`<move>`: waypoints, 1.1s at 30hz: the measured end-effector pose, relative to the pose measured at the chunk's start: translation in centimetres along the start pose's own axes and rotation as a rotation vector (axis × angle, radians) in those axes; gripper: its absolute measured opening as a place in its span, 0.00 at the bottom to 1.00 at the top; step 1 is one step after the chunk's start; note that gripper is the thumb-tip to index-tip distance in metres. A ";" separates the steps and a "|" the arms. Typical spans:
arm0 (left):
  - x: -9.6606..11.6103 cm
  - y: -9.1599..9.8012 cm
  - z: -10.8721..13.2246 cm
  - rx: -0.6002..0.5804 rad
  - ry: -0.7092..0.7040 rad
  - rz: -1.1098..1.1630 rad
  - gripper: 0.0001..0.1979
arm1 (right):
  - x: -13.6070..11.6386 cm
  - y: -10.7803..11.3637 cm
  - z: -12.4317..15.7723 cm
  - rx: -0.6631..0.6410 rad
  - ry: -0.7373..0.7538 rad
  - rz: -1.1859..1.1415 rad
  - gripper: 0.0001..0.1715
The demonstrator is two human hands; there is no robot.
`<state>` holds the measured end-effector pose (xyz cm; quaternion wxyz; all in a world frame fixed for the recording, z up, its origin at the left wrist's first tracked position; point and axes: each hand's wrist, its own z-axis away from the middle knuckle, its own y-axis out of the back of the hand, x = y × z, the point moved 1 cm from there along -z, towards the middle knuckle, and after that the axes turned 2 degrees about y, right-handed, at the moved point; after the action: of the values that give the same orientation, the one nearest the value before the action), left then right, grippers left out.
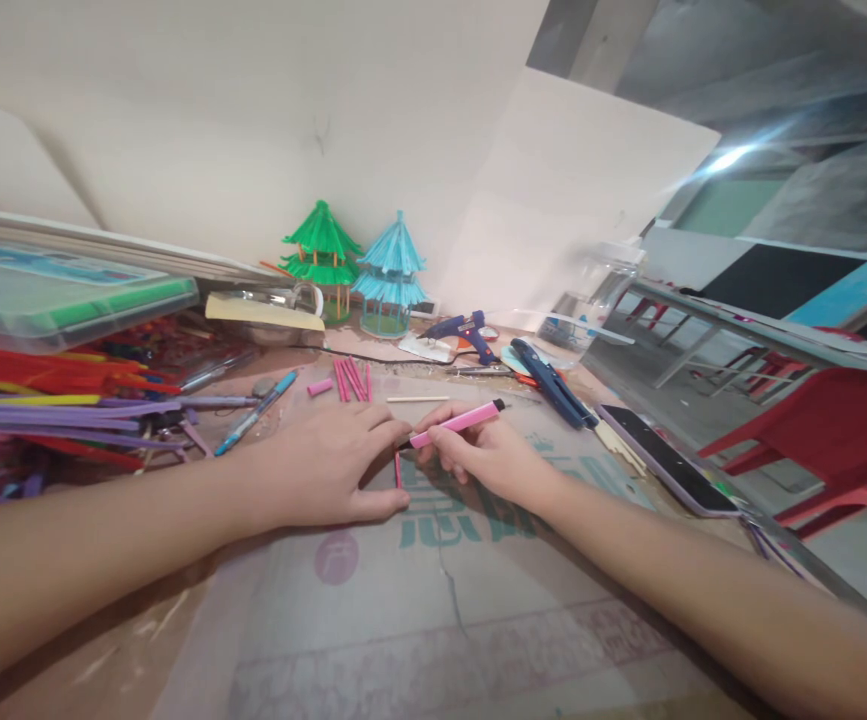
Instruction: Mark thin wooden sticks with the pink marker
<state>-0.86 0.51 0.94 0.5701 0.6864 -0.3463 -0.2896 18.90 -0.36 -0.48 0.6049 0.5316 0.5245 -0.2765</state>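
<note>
My right hand (489, 455) grips a pink marker pen (459, 424) like a pencil, its dark tip pointing left. That tip meets the upper end of a short pink stick (398, 470) on the plastic-covered tabletop. Palm down, my left hand (320, 462) pins the stick between thumb and forefinger. Just beyond my left hand lie several pink sticks (352, 380) in a row, with a pink marker cap (320, 387) beside them. One plain pale stick (418, 399) rests farther right.
Two small model pavilions, green (321, 262) and blue (392, 275), stand at the back. A glue gun (467, 332), utility knife (551, 385) and phone (669, 458) lie to the right. Coloured strips (65, 410), a blue pen (257, 412) and a plastic case (65, 290) crowd the left.
</note>
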 end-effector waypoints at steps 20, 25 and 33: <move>0.3 0.6 -0.1 -0.009 0.067 0.135 0.33 | 0.2 0.1 -0.2 0.043 0.007 0.017 0.12; 0.3 0.4 0.0 -0.014 0.072 0.181 0.32 | -0.2 0.1 0.2 -0.006 0.019 -0.058 0.11; 0.6 0.2 0.3 0.013 0.009 0.216 0.27 | -0.5 0.0 0.3 0.010 0.021 -0.023 0.09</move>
<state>-0.71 -0.17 1.06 0.5953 0.6500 -0.4176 -0.2208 18.81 -0.71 -0.07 0.5934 0.5315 0.5356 -0.2804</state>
